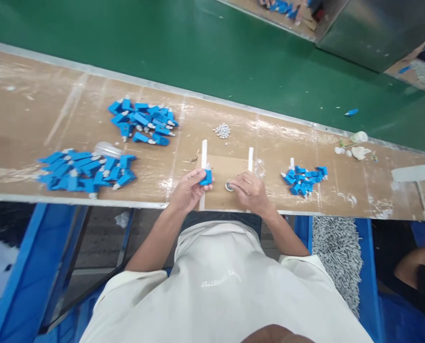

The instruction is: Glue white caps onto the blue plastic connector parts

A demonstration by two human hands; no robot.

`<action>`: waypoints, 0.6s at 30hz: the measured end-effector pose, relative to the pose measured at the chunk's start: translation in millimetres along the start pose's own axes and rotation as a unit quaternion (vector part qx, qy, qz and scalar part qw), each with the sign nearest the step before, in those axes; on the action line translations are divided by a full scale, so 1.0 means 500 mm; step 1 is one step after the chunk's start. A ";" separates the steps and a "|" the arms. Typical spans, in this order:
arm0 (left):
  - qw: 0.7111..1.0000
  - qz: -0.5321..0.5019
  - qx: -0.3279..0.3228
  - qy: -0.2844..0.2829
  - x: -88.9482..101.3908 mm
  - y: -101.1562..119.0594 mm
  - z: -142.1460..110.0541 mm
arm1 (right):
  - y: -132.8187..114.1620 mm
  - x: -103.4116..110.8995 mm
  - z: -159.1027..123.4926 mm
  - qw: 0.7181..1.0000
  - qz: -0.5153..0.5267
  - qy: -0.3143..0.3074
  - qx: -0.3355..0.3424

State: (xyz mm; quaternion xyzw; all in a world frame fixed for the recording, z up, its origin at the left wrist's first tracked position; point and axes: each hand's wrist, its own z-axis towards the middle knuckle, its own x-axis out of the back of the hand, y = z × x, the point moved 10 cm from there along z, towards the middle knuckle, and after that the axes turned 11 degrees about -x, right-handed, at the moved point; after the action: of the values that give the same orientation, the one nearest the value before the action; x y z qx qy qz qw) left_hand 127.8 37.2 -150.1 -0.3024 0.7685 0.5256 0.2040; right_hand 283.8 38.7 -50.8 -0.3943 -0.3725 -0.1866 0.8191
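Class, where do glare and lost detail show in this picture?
Head view: pale glare streaks the brown tabletop; head view: the shirt lettering is too soft to read fully; head view: the blue piece in the left hand shows little fine detail.

A short curved line of small, pale lettering (221, 280) stands on the chest of the white T-shirt (248, 309) at the near side. It appears upside down and is too faint to read surely. No other text is legible.

On my feed I see white-tipped blue pieces (140, 118) on the brown bench (198, 119), green surface (183, 52) beyond it, cream shirt (226, 300) before it.
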 end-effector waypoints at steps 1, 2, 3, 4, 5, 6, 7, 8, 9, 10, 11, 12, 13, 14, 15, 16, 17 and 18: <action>1.000 -0.001 0.001 0.000 -0.004 -0.002 0.000 | 0.006 0.001 0.001 1.000 -0.001 0.001 -0.008; 1.000 -0.003 0.003 -0.002 -0.009 -0.004 0.000 | 0.012 0.001 0.002 1.000 0.002 0.002 -0.016; 1.000 -0.008 0.005 -0.006 -0.015 -0.007 0.001 | 0.017 0.002 0.004 1.000 0.007 0.004 -0.023; 1.000 -0.014 0.006 -0.012 -0.020 -0.009 0.002 | 0.021 0.003 0.006 0.999 0.014 0.007 -0.028; 1.000 -0.021 0.008 -0.019 -0.024 -0.012 0.002 | 0.024 0.004 0.009 0.999 0.022 0.009 -0.031; 0.999 -0.027 0.009 -0.028 -0.029 -0.013 0.002 | 0.027 0.006 0.011 0.999 0.030 0.012 -0.036; 0.999 -0.032 0.010 -0.036 -0.033 -0.015 0.001 | 0.029 0.009 0.014 0.998 0.038 0.015 -0.041; 0.998 -0.036 0.012 -0.044 -0.037 -0.016 -0.001 | 0.030 0.015 0.016 0.998 0.046 0.021 -0.047; 0.998 -0.038 0.014 -0.052 -0.040 -0.018 -0.002 | 0.031 0.022 0.019 0.997 0.056 0.026 -0.055; 0.997 -0.039 0.018 -0.059 -0.044 -0.020 -0.005 | 0.033 0.030 0.021 0.995 0.067 0.031 -0.065; 0.997 -0.037 0.022 -0.065 -0.046 -0.022 -0.007 | 0.033 0.038 0.022 0.993 0.079 0.036 -0.074; 0.997 -0.034 0.025 -0.069 -0.049 -0.024 -0.008 | 0.035 0.046 0.023 0.992 0.089 0.040 -0.085; 0.997 -0.032 0.026 -0.072 -0.051 -0.025 -0.009 | 0.037 0.055 0.024 0.990 0.095 0.046 -0.096; 0.997 -0.030 0.024 -0.073 -0.052 -0.025 -0.010 | 0.039 0.063 0.023 0.988 0.098 0.057 -0.109; 0.997 -0.031 0.020 -0.072 -0.054 -0.024 -0.010 | 0.043 0.071 0.021 0.985 0.102 0.071 -0.122; 0.997 -0.032 0.015 -0.070 -0.055 -0.023 -0.009 | 0.047 0.076 0.019 0.982 0.104 0.084 -0.134; 0.997 -0.035 0.011 -0.067 -0.057 -0.021 -0.009 | 0.048 0.074 0.017 0.981 0.106 0.086 -0.138; 0.997 -0.038 0.007 -0.065 -0.058 -0.019 -0.009 | 0.046 0.067 0.016 0.982 0.107 0.076 -0.135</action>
State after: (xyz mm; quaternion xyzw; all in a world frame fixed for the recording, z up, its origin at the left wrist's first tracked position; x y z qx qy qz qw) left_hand 155.5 37.6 -136.8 -0.2956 0.7453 0.5303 0.2756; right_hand 316.0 58.7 -33.9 -0.5238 -0.2358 -0.1759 0.7994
